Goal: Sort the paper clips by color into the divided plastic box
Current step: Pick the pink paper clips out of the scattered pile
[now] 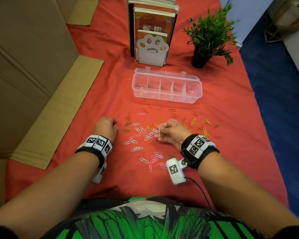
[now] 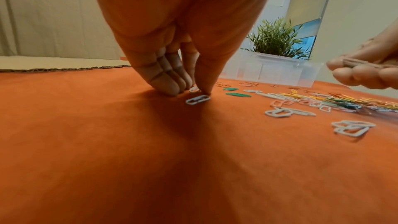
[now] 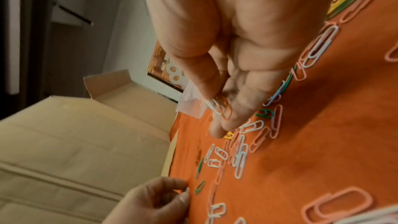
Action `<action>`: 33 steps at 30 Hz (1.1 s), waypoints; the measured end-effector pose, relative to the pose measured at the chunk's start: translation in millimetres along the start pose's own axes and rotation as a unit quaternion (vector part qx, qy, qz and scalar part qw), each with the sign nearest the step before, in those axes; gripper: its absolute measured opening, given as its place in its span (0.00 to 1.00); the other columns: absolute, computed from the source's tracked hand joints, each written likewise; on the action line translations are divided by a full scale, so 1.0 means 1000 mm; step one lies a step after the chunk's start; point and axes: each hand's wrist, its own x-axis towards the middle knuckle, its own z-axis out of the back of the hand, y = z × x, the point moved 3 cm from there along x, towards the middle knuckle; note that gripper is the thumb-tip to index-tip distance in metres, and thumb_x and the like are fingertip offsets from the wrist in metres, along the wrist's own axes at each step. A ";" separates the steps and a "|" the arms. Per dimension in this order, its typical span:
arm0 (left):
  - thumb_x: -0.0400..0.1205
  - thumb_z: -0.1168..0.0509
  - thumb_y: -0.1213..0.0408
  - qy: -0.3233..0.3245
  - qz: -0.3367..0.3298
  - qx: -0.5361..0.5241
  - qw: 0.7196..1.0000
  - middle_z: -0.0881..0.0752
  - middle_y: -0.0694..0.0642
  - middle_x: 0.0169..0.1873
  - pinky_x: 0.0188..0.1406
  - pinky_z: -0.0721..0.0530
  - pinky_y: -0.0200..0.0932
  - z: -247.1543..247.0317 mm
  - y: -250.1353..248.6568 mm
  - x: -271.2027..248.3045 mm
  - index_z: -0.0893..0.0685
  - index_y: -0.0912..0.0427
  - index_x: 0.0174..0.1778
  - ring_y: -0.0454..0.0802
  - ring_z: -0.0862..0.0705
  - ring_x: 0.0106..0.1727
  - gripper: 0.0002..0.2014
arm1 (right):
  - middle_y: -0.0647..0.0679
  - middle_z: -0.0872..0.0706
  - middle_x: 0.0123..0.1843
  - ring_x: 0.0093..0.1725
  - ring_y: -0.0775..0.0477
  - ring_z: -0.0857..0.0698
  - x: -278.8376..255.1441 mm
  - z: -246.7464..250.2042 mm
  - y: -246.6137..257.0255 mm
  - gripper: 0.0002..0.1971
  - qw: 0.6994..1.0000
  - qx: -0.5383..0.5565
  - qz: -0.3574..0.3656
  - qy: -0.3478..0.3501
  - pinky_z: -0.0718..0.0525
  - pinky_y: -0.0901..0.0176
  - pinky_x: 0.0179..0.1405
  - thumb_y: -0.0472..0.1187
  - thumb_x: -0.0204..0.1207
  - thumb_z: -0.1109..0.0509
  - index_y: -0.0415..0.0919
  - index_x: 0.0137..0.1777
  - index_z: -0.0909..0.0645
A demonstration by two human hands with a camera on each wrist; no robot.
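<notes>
The right hand (image 1: 169, 133) pinches a white clip (image 1: 160, 131) w/ thumb & fingers, lifted off the red cloth (image 1: 231, 169), prob. to carry it to the clear box (image 1: 166, 87) at 12 o'clock. The left hand (image 1: 106, 127) at 9 o'clock bunches its fingertips (image 2: 172, 89) on another white clip (image 2: 197, 99), I think to grab it. The box looks empty.

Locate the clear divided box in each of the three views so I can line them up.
Head: box at centre, beyond the clips, lid open.
Left wrist: box right of centre, behind the left hand.
Right wrist: only a corner shows behind the right hand.
Shared landmark: the red cloth.
</notes>
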 end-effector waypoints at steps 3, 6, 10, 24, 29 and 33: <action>0.75 0.34 0.68 0.008 -0.005 -0.003 1.000 0.14 0.68 0.48 0.54 0.21 0.51 0.000 -0.001 0.003 0.15 0.65 0.49 0.66 0.17 0.53 0.09 | 0.39 0.12 0.38 0.31 0.48 0.10 -0.003 0.002 0.003 0.08 0.999 0.048 -0.010 0.015 0.11 0.56 0.33 0.26 0.79 0.40 0.34 0.45 0.20; 0.76 0.38 0.71 0.002 -0.005 -0.004 1.000 0.14 0.72 0.49 0.53 0.21 0.53 0.001 -0.002 0.004 0.15 0.67 0.49 0.68 0.17 0.53 0.10 | 0.39 0.11 0.36 0.31 0.46 0.10 -0.002 0.001 0.005 0.10 0.998 0.057 -0.014 0.016 0.11 0.56 0.32 0.26 0.79 0.42 0.34 0.47 0.20; 0.74 0.39 0.72 -0.025 0.004 -0.035 0.999 0.14 0.71 0.47 0.50 0.23 0.52 0.007 -0.001 0.004 0.16 0.66 0.46 0.67 0.17 0.51 0.08 | 0.48 0.10 0.28 0.29 0.52 0.12 0.000 0.000 0.009 0.08 0.999 -0.018 0.028 -0.008 0.15 0.64 0.28 0.27 0.78 0.38 0.40 0.46 0.21; 0.78 0.50 0.80 0.157 0.197 -0.517 0.818 0.24 0.57 0.31 0.22 0.16 0.35 -0.006 -0.031 -0.027 0.23 0.61 0.34 0.47 0.23 0.28 0.15 | 0.49 0.20 0.33 0.28 0.51 0.24 0.014 -0.003 0.004 0.07 0.975 -0.196 0.045 -0.097 0.22 0.60 0.32 0.36 0.75 0.35 0.45 0.37 0.21; 0.78 0.39 0.70 0.184 0.160 -0.427 0.871 0.26 0.52 0.26 0.26 0.22 0.40 -0.024 -0.030 -0.029 0.19 0.54 0.32 0.44 0.28 0.23 0.11 | 0.40 0.21 0.54 0.54 0.41 0.20 0.018 -0.011 -0.002 0.08 0.828 -0.525 0.133 -0.142 0.26 0.61 0.53 0.34 0.74 0.36 0.37 0.48 0.17; 0.73 0.29 0.63 0.151 -0.062 -0.094 0.982 0.23 0.54 0.36 0.47 0.24 0.41 -0.028 -0.035 -0.032 0.11 0.53 0.45 0.49 0.23 0.39 0.06 | 0.38 0.24 0.56 0.59 0.35 0.23 0.019 -0.024 -0.011 0.11 0.770 -0.598 0.185 -0.121 0.21 0.50 0.59 0.33 0.73 0.35 0.36 0.55 0.22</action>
